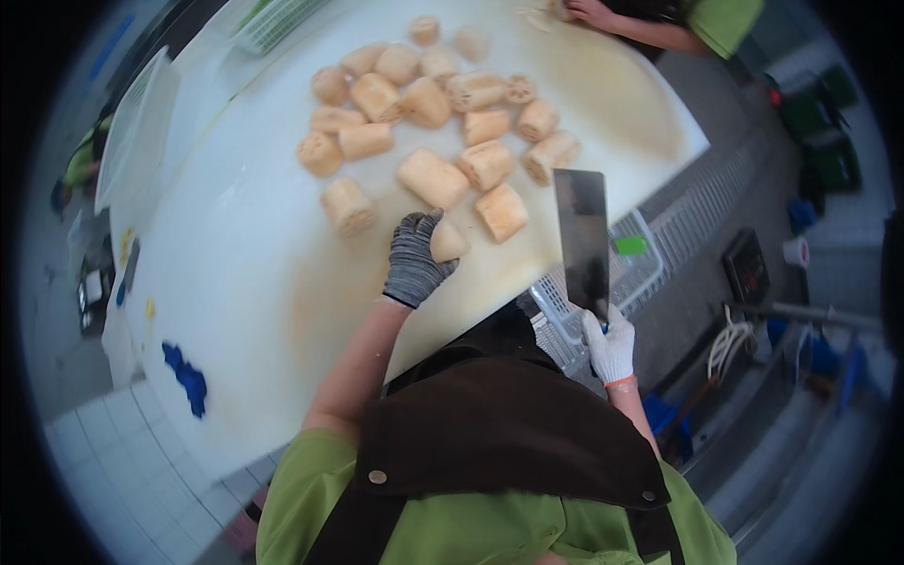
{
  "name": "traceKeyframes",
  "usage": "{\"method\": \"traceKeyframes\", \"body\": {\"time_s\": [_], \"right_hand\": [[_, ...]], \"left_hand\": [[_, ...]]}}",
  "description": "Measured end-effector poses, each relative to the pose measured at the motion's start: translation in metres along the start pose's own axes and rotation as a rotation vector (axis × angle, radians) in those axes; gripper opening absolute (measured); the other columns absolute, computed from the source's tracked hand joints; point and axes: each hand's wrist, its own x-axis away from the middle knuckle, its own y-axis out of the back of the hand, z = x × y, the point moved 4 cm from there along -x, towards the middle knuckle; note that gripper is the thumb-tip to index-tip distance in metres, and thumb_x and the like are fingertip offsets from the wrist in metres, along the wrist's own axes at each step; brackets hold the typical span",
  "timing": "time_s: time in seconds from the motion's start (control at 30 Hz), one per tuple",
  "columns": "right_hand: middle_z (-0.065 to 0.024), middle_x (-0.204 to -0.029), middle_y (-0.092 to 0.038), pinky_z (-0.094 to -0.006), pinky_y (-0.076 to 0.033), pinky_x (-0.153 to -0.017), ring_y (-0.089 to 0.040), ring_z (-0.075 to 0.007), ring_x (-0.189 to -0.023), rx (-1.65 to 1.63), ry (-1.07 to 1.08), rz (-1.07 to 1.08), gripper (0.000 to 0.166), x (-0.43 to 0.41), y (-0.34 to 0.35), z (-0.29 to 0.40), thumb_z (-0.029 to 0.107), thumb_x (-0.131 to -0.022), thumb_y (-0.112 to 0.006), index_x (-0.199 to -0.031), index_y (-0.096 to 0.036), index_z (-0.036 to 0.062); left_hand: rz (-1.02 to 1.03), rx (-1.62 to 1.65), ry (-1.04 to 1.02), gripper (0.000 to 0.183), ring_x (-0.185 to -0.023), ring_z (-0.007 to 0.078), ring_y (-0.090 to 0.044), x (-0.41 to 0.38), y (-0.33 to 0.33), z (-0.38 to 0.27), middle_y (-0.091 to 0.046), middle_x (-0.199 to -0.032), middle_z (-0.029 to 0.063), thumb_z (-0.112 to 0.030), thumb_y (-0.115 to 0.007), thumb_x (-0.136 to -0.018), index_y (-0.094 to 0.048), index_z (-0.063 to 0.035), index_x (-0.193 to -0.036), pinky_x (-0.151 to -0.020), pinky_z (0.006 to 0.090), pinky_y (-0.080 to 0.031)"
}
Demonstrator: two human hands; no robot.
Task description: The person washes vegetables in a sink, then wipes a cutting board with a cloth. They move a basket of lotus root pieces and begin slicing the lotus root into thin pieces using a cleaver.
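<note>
My left hand [418, 260], in a grey striped knit glove, holds a peeled lotus root piece [448, 241] on the white table. My right hand [609, 342], in a white knit glove, is shut on the handle of a wide-bladed cleaver [583, 236]. The cleaver's blade points away from me, over the table's right edge. Beyond my left hand lie several peeled lotus root sections [432, 176], some with their holes showing at the cut ends. One section [347, 206] lies to the left of that hand, another [501, 212] to its right.
The white table [233, 282] bears a blue cloth [186, 378] and a knife [128, 272] at left, and a green-white basket [282, 25] at the far side. A clear plastic crate [639, 272] stands below its right edge. A co-worker's hand [592, 13] is at the far right corner.
</note>
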Motion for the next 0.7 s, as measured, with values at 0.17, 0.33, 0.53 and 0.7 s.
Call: {"method": "traceKeyframes", "body": {"time_s": [0.17, 0.33, 0.53, 0.7], "right_hand": [[-0.0225, -0.075, -0.062, -0.0432, -0.049, -0.063, -0.062, -0.0400, -0.073, 0.144, 0.470, 0.280, 0.025, -0.065, -0.021, 0.058, 0.026, -0.084, -0.061, -0.086, -0.062, 0.0012], [-0.0191, -0.071, -0.061, -0.0476, -0.048, -0.062, -0.060, -0.0386, -0.067, 0.499, 0.696, 0.553, 0.023, -0.093, -0.044, 0.096, 0.028, -0.083, -0.058, -0.078, -0.059, 0.0058], [-0.0186, -0.070, -0.061, -0.0476, -0.048, -0.062, -0.060, -0.0381, -0.066, 0.704, 0.804, 0.537, 0.022, -0.149, -0.065, 0.122, 0.028, -0.083, -0.058, -0.075, -0.058, 0.0074], [-0.0185, -0.070, -0.061, -0.0469, -0.048, -0.062, -0.060, -0.0378, -0.066, 0.737, 0.866, 0.473, 0.020, -0.159, -0.073, 0.132, 0.026, -0.083, -0.059, -0.076, -0.058, 0.0075]], "left_hand": [[-0.240, -0.088, 0.246, 0.083, -0.107, 0.0353, -0.047, 0.054, 0.017, -0.003, -0.048, -0.114, 0.0170, -0.022, -0.084, -0.053, -0.047, -0.0088, -0.126, -0.094, 0.0450, -0.042], [-0.418, -0.093, 0.450, 0.088, -0.107, 0.0346, -0.048, 0.106, 0.041, -0.015, -0.049, -0.114, 0.0165, -0.020, -0.086, -0.051, -0.045, -0.0056, -0.127, -0.095, 0.0440, -0.043], [-0.286, -0.044, 0.532, 0.095, -0.113, 0.0361, -0.047, 0.124, 0.027, 0.005, -0.048, -0.123, 0.0184, -0.025, -0.085, -0.053, -0.039, -0.0037, -0.133, -0.099, 0.0441, -0.040], [-0.145, 0.139, 0.586, 0.107, -0.120, 0.0372, -0.044, 0.125, 0.031, 0.025, -0.044, -0.132, 0.0203, -0.032, -0.086, -0.055, -0.030, -0.0017, -0.140, -0.103, 0.0436, -0.037]]}}
